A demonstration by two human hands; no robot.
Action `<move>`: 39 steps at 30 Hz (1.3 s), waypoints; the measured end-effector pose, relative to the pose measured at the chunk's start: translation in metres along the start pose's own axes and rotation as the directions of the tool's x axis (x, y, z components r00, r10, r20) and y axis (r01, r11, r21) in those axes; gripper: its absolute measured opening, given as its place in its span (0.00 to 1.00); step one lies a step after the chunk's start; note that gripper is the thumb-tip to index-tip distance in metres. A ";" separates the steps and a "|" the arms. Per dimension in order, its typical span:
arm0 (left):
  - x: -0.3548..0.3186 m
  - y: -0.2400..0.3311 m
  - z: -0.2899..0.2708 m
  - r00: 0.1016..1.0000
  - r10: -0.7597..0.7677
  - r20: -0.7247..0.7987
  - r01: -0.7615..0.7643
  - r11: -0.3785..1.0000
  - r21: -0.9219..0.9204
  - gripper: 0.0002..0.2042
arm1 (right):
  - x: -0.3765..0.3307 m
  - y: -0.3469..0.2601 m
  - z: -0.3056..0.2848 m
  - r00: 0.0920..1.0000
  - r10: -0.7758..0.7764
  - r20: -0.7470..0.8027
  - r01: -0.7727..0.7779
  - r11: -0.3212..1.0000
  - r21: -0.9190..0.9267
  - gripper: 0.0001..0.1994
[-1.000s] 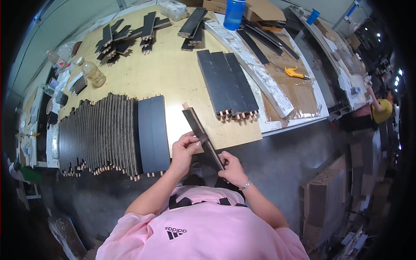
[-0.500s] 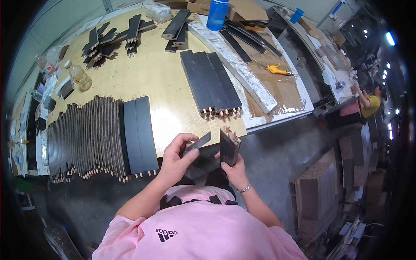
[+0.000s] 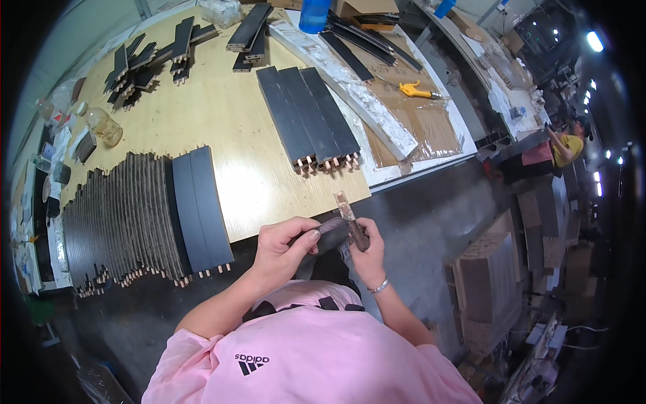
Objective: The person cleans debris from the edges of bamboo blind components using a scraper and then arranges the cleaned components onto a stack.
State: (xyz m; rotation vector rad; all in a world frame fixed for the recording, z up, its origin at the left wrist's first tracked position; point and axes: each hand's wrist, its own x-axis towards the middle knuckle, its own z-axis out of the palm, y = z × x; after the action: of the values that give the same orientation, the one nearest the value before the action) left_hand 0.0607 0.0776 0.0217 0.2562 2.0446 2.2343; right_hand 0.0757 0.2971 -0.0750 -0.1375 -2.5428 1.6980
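Observation:
In front of my waist, my left hand [image 3: 281, 248] pinches a thin dark grey sheet [image 3: 331, 233], possibly sandpaper. The sheet lies bent against a short dark wooden slat [image 3: 348, 210]. My right hand [image 3: 369, 261] grips that slat, its pale raw edge turned up; its lower part is hidden by the fingers and the sheet. Just beyond my hands, a stack of black slats [image 3: 308, 118] with wooden dowels in their ends lies at the table's near edge. To the left stands a long row of slats on edge [image 3: 128, 219], with flat slats [image 3: 202, 209] beside it.
The wooden table [image 3: 175, 108] also bears loose slat piles [image 3: 128, 71], a bottle [image 3: 102, 124], and a foam-wrapped bar [image 3: 356, 97]. A yellow air gun [image 3: 415, 89] lies on cardboard. A blue jug [image 3: 313, 15] stands behind. At far right, a person in yellow [image 3: 568, 149] handles a board.
My left hand has brought the grey sheet right onto the slat, which my right hand has turned edge-up. The table scene has shifted slightly left and the distant person now holds a board.

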 end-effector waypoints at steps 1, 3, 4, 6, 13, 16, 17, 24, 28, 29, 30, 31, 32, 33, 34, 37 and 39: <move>0.002 0.001 0.002 1.000 0.015 0.013 -0.015 1.000 0.011 0.05 | 0.000 0.001 -0.001 1.000 -0.004 0.000 0.004 1.000 -0.026 0.21; 0.003 -0.001 0.003 1.000 0.006 0.016 -0.007 0.999 0.049 0.05 | -0.002 0.001 -0.003 1.000 0.004 -0.011 -0.004 0.999 -0.035 0.21; 0.004 -0.002 0.003 1.000 0.003 0.016 -0.004 0.996 0.088 0.05 | -0.003 0.000 -0.004 1.000 0.005 -0.020 -0.006 0.999 -0.043 0.21; 0.004 -0.010 0.003 1.000 -0.001 -0.002 0.001 0.994 0.105 0.06 | -0.005 0.001 -0.007 1.000 0.004 -0.026 -0.006 0.997 -0.075 0.21; 0.006 -0.018 0.014 0.996 -0.047 0.071 0.044 0.998 0.046 0.07 | -0.021 0.007 -0.019 0.994 0.053 -0.098 -0.071 0.980 -0.184 0.19; 0.009 -0.027 0.021 0.993 -0.086 0.079 0.076 0.989 0.130 0.07 | -0.032 0.006 -0.023 0.983 -0.046 -0.177 -0.012 0.950 -0.312 0.21; 0.008 -0.031 0.022 0.991 -0.093 0.097 0.080 0.989 0.126 0.07 | -0.036 0.006 -0.025 0.981 -0.034 -0.191 -0.028 0.949 -0.315 0.21; 0.002 -0.040 0.043 0.982 -0.003 0.188 -0.018 0.994 0.106 0.07 | -0.071 0.011 -0.039 0.948 0.124 -0.294 -0.212 0.933 -0.289 0.19; 0.000 -0.052 0.058 0.984 -0.017 0.177 -0.017 0.982 0.190 0.05 | -0.083 0.016 -0.052 0.942 0.174 -0.287 -0.253 0.930 -0.267 0.18; -0.001 -0.053 0.062 0.988 -0.027 0.153 -0.011 0.970 0.242 0.04 | -0.086 0.019 -0.057 0.943 0.172 -0.285 -0.251 0.930 -0.268 0.18; -0.004 -0.052 0.066 0.986 -0.028 0.163 -0.016 0.965 0.261 0.04 | -0.088 0.024 -0.061 0.942 0.175 -0.287 -0.255 0.929 -0.267 0.17; -0.010 -0.051 0.072 0.987 -0.031 0.159 -0.013 0.964 0.265 0.04 | -0.093 0.028 -0.066 0.941 0.181 -0.287 -0.260 0.929 -0.265 0.17; -0.015 -0.051 0.080 0.985 -0.036 0.169 0.003 0.981 0.192 0.05 | -0.096 0.032 -0.070 0.942 0.183 -0.282 -0.260 0.929 -0.262 0.17; -0.020 -0.050 0.088 0.983 -0.040 0.179 0.019 0.993 0.119 0.05 | -0.098 0.037 -0.075 0.940 0.174 -0.292 -0.248 0.939 -0.240 0.17; -0.023 -0.049 0.095 0.983 -0.040 0.181 0.021 0.994 0.105 0.05 | -0.100 0.040 -0.079 0.938 0.166 -0.304 -0.237 0.947 -0.216 0.16; -0.029 -0.048 0.111 0.986 -0.111 0.127 0.089 0.982 0.167 0.05 | -0.107 0.039 -0.095 0.942 0.181 -0.283 -0.247 0.944 -0.219 0.16; -0.034 -0.055 0.118 0.989 -0.119 0.089 0.100 0.975 0.199 0.05 | -0.116 0.041 -0.105 0.941 0.194 -0.276 -0.257 0.943 -0.213 0.16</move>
State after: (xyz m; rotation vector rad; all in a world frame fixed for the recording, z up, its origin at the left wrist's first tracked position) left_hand 0.1151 0.1914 -0.0249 0.2586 2.1671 1.9212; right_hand 0.2046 0.3946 -0.0746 -0.6449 -2.6089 1.3130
